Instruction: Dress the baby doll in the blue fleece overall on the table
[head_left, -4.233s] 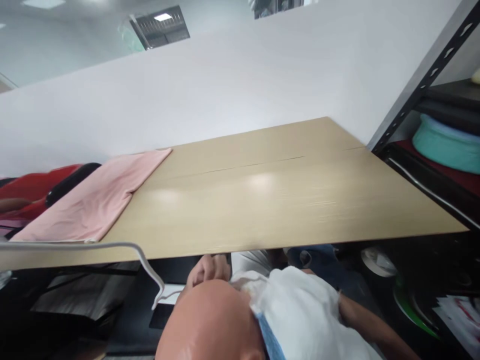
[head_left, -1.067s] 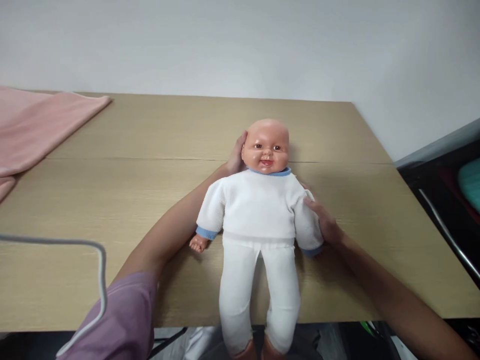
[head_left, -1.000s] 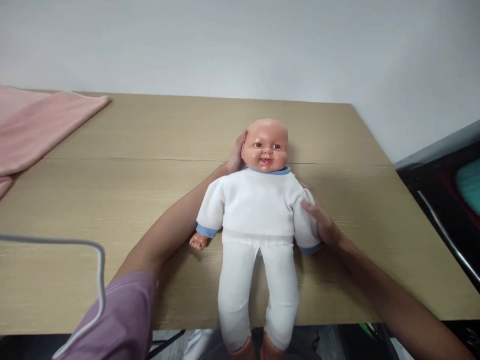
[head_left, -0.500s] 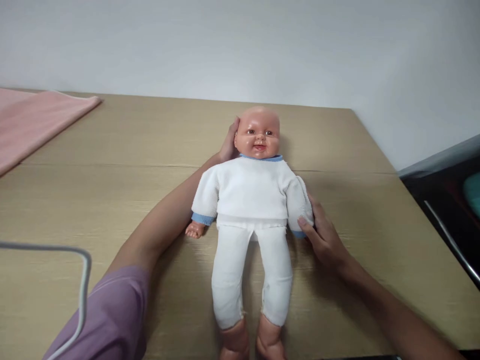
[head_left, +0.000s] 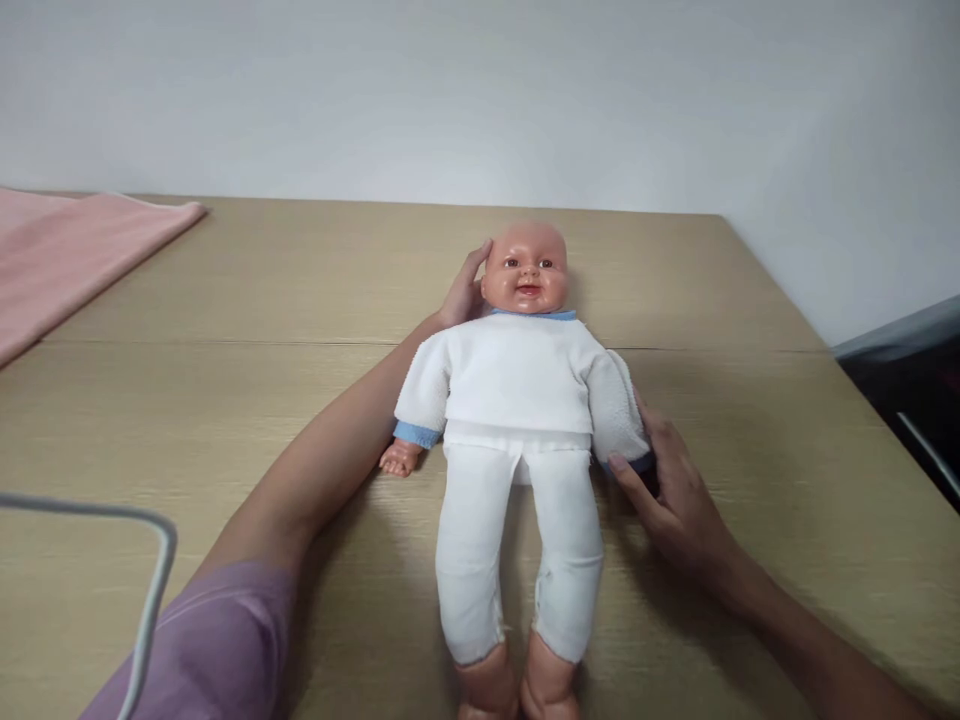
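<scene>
A baby doll (head_left: 517, 400) in a white top and white trousers lies face up on the wooden table (head_left: 225, 330), head toward the wall. My left hand (head_left: 463, 290) cups the side and back of the doll's head, with the fingers partly hidden behind it. My right hand (head_left: 671, 495) lies by the doll's sleeved arm at the blue cuff, fingers curled around the sleeve end.
A pink cloth (head_left: 67, 250) lies at the table's far left. A white cable (head_left: 142, 590) hangs close to the camera at the lower left. A dark shelf unit (head_left: 915, 390) stands at the right beyond the table edge. A white wall rises behind the table.
The doll came up from below the table edge onto the tabletop. In the last second it slid farther onto the table, and my right hand moved down its sleeve to the cuff.
</scene>
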